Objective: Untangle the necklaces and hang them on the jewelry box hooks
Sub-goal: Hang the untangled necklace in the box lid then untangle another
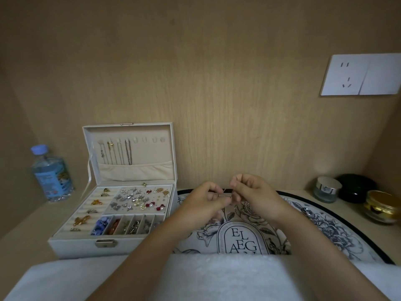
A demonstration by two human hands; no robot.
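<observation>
Fingers: the left fingertips [225, 199] and right fingertips [235, 185] are curled in close and almost meet; both pinch one fine necklace [225, 190], whose short bare stretch runs between them.
Left hand [204, 200]: thumb and forefinger are closed on the chain, and the other fingers are folded under.
Right hand [253, 192]: a little higher, knuckles up, with its pinch on the same chain.
Necklace: held up in the air over the far edge of the mat; how far it hangs down behind the hands cannot be told.
Mat [325, 224]: round and dark-rimmed with grey flower prints, on the middle and right of the desk [26, 231].
Writing [243, 237]: an arched panel on the mat reads "EL", "AEG" and part of a third line; the small lettering around the arch is too fine to read.
Cloth [217, 276]: white, along the desk's near edge, covering the mat's near part.
Box [112, 244]: white, open, on the left half of the desk beside the mat, with a metal clasp on its front wall.
Tray: rings in rolls on the left, earrings on a pad, beads in small front compartments.
Lid [152, 153]: upright against the back wall.
Hooks [155, 139]: a row across the top of the lid; the right ones are bare.
Hung chains [128, 153]: on the left hooks, with their ends in the lid pocket.
Bottle [51, 174]: clear, blue cap, in the back left corner; its blue label is blurred.
Jars [327, 190]: three at the back right edge.
Socket [360, 74]: white, on the back wall, upper right.
</observation>
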